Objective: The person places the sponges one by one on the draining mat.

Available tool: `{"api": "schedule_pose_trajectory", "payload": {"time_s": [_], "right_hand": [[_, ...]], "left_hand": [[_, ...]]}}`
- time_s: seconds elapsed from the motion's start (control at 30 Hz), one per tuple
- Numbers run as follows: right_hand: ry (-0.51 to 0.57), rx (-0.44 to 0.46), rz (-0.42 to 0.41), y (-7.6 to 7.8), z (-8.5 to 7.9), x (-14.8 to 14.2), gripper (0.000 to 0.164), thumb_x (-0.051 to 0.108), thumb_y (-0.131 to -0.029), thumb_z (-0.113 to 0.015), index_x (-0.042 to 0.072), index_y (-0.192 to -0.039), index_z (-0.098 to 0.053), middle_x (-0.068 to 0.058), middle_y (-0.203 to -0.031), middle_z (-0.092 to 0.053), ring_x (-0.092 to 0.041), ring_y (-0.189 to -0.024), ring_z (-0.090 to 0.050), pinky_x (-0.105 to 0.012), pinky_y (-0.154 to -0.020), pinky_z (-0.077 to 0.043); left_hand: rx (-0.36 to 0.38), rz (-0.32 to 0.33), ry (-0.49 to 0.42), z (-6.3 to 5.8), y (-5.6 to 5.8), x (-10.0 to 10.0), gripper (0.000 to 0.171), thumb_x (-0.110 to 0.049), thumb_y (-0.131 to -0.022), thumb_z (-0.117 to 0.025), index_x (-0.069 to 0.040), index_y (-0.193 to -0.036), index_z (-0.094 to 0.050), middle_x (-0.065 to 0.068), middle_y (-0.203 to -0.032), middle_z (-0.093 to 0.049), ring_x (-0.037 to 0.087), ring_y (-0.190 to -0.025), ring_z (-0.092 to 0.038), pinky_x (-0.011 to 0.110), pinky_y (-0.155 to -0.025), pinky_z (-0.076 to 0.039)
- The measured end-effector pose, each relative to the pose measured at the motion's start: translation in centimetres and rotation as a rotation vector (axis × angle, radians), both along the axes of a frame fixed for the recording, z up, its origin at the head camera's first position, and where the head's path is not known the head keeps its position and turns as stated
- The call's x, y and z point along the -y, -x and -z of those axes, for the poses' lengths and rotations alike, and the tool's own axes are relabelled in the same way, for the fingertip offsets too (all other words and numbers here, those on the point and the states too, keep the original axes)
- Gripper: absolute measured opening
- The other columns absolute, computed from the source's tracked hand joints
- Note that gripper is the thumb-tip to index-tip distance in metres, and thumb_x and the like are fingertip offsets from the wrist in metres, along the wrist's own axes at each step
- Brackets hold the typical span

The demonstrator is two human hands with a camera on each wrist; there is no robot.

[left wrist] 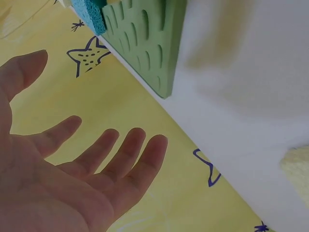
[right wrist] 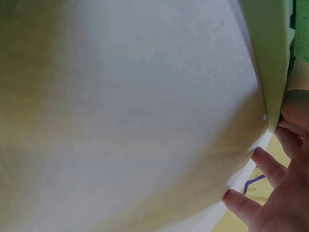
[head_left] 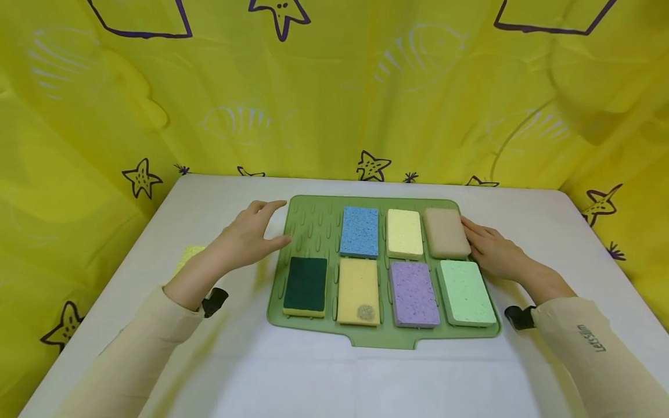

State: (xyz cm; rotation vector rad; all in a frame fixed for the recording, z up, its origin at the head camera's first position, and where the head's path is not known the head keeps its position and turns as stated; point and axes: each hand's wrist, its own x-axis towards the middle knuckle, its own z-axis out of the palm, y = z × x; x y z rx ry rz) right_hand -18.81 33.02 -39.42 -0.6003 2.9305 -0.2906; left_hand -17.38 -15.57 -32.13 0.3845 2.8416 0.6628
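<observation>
A green ridged tray (head_left: 313,226) lies on the table with several sponges in two rows. The back row has a blue sponge (head_left: 359,232), a pale yellow one (head_left: 405,233) and a beige one (head_left: 447,233). In front lie a dark green-topped sponge (head_left: 305,284), a tan-yellow one with a grey spot (head_left: 358,290), a purple one (head_left: 414,294) and a mint green one (head_left: 467,292). My left hand (head_left: 248,235), holding nothing, hovers with spread fingers by the tray's back left corner. Along the tray's right edge, beside the beige sponge, rests my right hand (head_left: 493,252), fingers extended.
Left of the tray, a yellow sponge (head_left: 189,255) sits on the white table (head_left: 334,377), partly hidden behind my left forearm. A yellow patterned curtain (head_left: 334,104) hangs behind the table and along its sides.
</observation>
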Motion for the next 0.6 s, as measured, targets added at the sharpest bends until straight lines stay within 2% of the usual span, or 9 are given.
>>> {"api": "schedule_pose_trajectory", "payload": {"time_s": [0.23,0.6], "right_hand": [[0.000,-0.004,-0.006,0.0,0.0,0.0,0.051,0.012,-0.105,-0.043,-0.009,-0.150,-0.032,-0.026,-0.158,-0.027,-0.058,-0.131,-0.035,-0.073,-0.095,-0.040],[0.001,0.008,0.003,0.0,0.0,-0.1,0.051,0.013,-0.106,-0.041,-0.007,-0.151,-0.030,-0.025,-0.159,-0.026,-0.057,-0.131,-0.035,-0.074,-0.094,-0.040]], "left_hand": [[0.010,-0.018,0.009,0.2,-1.2,1.9,0.076,-0.034,-0.095,-0.065,-0.016,-0.158,-0.025,0.025,-0.157,-0.024,0.050,-0.138,-0.032,0.071,-0.102,-0.037],[0.026,-0.045,0.048,0.2,-2.1,4.1,0.081,-0.033,-0.092,-0.069,-0.015,-0.157,-0.025,0.029,-0.155,-0.025,0.053,-0.134,-0.032,0.074,-0.096,-0.038]]}}
